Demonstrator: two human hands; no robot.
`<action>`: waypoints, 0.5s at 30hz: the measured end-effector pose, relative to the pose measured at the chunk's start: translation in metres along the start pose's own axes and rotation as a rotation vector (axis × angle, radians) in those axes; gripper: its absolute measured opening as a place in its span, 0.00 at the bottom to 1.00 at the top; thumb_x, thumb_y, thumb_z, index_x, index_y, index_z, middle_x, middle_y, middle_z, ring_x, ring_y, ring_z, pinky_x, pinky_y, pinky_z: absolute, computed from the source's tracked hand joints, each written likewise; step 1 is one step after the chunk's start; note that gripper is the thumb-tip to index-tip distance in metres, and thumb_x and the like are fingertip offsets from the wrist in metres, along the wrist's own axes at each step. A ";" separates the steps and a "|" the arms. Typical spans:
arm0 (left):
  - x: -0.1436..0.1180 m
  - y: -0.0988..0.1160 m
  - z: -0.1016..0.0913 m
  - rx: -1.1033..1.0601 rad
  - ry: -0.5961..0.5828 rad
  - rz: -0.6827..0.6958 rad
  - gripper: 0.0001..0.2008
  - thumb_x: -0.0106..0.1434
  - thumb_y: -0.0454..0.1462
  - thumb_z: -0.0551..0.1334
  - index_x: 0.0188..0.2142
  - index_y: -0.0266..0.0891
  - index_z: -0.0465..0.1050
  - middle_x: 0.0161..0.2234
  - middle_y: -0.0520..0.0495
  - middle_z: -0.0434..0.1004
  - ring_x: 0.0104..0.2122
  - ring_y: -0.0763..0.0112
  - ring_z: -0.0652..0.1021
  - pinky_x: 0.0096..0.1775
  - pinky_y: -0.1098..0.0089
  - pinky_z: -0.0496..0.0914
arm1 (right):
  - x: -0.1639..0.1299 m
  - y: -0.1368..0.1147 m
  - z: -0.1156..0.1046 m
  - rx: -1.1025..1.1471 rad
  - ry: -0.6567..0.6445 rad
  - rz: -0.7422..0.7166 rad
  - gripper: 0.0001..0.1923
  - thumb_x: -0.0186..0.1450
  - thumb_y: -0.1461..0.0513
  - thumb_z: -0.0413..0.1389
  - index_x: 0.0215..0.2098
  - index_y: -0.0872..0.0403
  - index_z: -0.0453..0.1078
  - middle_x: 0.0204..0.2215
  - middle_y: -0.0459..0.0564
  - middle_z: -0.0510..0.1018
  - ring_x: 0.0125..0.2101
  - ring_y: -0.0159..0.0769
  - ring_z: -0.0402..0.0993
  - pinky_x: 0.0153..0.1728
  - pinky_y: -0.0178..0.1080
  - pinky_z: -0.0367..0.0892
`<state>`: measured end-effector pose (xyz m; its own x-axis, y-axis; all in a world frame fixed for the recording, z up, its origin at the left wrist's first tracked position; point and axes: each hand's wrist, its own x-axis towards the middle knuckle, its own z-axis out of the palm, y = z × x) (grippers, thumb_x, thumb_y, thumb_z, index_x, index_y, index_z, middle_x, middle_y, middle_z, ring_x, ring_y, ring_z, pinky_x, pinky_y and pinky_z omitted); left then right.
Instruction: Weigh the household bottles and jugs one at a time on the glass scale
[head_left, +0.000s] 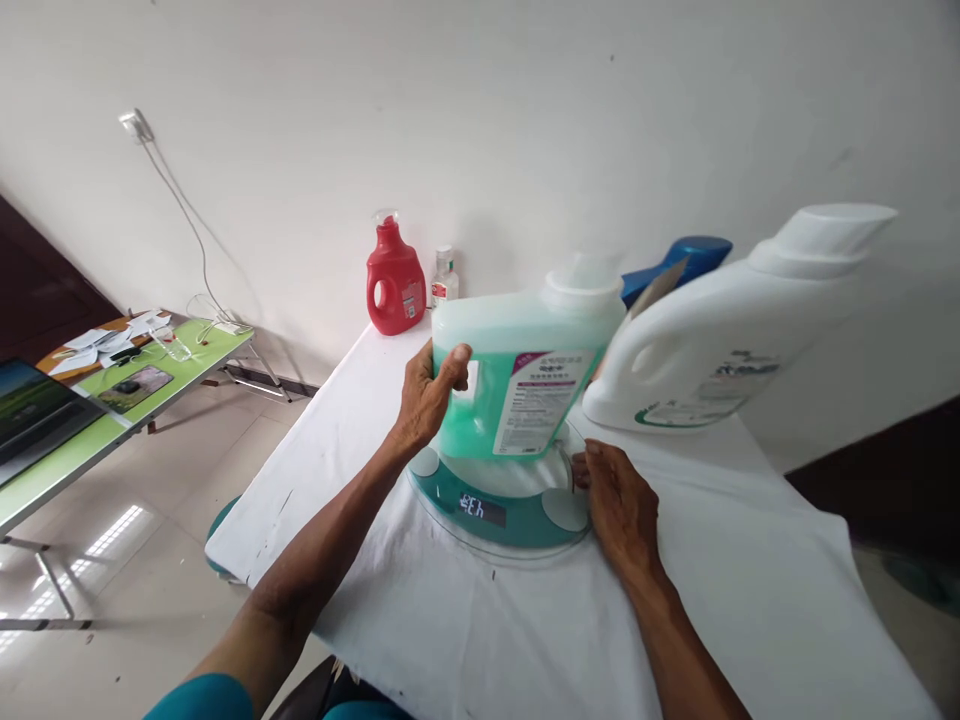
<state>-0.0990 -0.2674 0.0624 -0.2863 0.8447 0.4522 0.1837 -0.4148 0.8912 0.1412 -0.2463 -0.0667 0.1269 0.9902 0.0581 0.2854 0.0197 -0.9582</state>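
Observation:
A clear jug of green liquid detergent (480,400) with a white label and pale cap is at the middle of the table, over a round glass scale (435,480). Whether its base rests fully on the glass, I cannot tell. My left hand (433,395) is closed round the jug's left end, thumb on the near side. Low at the scale's right rim, my right hand (619,500) has its fingers curled against the edge, their tips partly hidden. Digits glow on the scale's display (482,508), hard to read.
Right of the jug stands a large white detergent jug (697,350), a blue bottle (697,260) partly hidden behind it. A red jug (395,280) and a small clear bottle (445,278) are by the wall. A green table (199,355) with a laptop (37,420) is at left.

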 end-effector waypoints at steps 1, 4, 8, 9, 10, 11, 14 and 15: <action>0.001 0.000 0.001 -0.035 0.016 -0.034 0.34 0.62 0.69 0.65 0.26 0.40 0.69 0.23 0.50 0.69 0.26 0.71 0.70 0.32 0.67 0.68 | 0.000 0.001 0.000 -0.007 0.007 0.010 0.36 0.63 0.30 0.53 0.46 0.50 0.75 0.39 0.56 0.85 0.37 0.49 0.82 0.43 0.49 0.77; 0.004 -0.001 0.010 -0.180 0.088 -0.133 0.33 0.50 0.66 0.75 0.25 0.39 0.72 0.21 0.52 0.68 0.24 0.73 0.68 0.28 0.69 0.66 | 0.001 0.007 -0.002 -0.049 0.026 0.009 0.37 0.62 0.30 0.54 0.47 0.51 0.77 0.40 0.58 0.86 0.39 0.52 0.83 0.42 0.49 0.78; 0.006 -0.002 0.022 -0.338 0.156 -0.188 0.28 0.44 0.57 0.82 0.25 0.37 0.77 0.23 0.51 0.73 0.24 0.73 0.71 0.27 0.70 0.67 | 0.008 0.018 -0.009 -0.103 -0.010 0.020 0.38 0.64 0.30 0.53 0.50 0.50 0.78 0.41 0.57 0.88 0.40 0.55 0.85 0.45 0.51 0.78; 0.006 -0.002 0.023 -0.369 0.154 -0.195 0.28 0.43 0.55 0.83 0.25 0.36 0.77 0.23 0.50 0.74 0.24 0.73 0.71 0.27 0.70 0.68 | 0.010 0.020 -0.010 -0.134 -0.021 0.029 0.38 0.65 0.30 0.52 0.51 0.50 0.77 0.41 0.56 0.88 0.40 0.56 0.85 0.46 0.52 0.78; 0.008 -0.002 0.024 -0.399 0.147 -0.201 0.27 0.43 0.54 0.84 0.25 0.36 0.78 0.23 0.50 0.74 0.24 0.73 0.72 0.27 0.70 0.69 | 0.012 0.022 -0.012 -0.161 -0.032 0.037 0.37 0.66 0.31 0.51 0.51 0.49 0.77 0.41 0.56 0.88 0.40 0.56 0.86 0.46 0.52 0.78; 0.009 -0.001 0.023 -0.424 0.136 -0.205 0.26 0.43 0.53 0.84 0.25 0.36 0.79 0.24 0.50 0.75 0.24 0.73 0.73 0.27 0.70 0.70 | 0.014 0.024 -0.014 -0.174 -0.034 0.036 0.37 0.67 0.31 0.50 0.52 0.49 0.77 0.41 0.56 0.89 0.40 0.56 0.86 0.46 0.53 0.78; 0.020 0.005 0.014 -0.452 0.114 -0.196 0.25 0.42 0.50 0.85 0.26 0.35 0.81 0.24 0.48 0.77 0.25 0.71 0.75 0.28 0.69 0.73 | 0.017 0.027 -0.016 -0.192 -0.046 0.044 0.37 0.68 0.31 0.49 0.53 0.48 0.77 0.42 0.55 0.89 0.41 0.57 0.87 0.46 0.53 0.78; 0.025 0.008 0.009 -0.445 0.121 -0.181 0.25 0.42 0.50 0.85 0.26 0.35 0.82 0.25 0.48 0.78 0.25 0.71 0.75 0.28 0.69 0.73 | 0.017 0.027 -0.016 -0.197 -0.045 0.049 0.37 0.68 0.31 0.49 0.53 0.48 0.77 0.43 0.55 0.89 0.41 0.57 0.87 0.47 0.53 0.78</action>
<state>-0.0963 -0.2467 0.0806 -0.3888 0.8820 0.2663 -0.2909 -0.3917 0.8729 0.1659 -0.2309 -0.0872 0.1041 0.9946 -0.0040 0.4612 -0.0518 -0.8858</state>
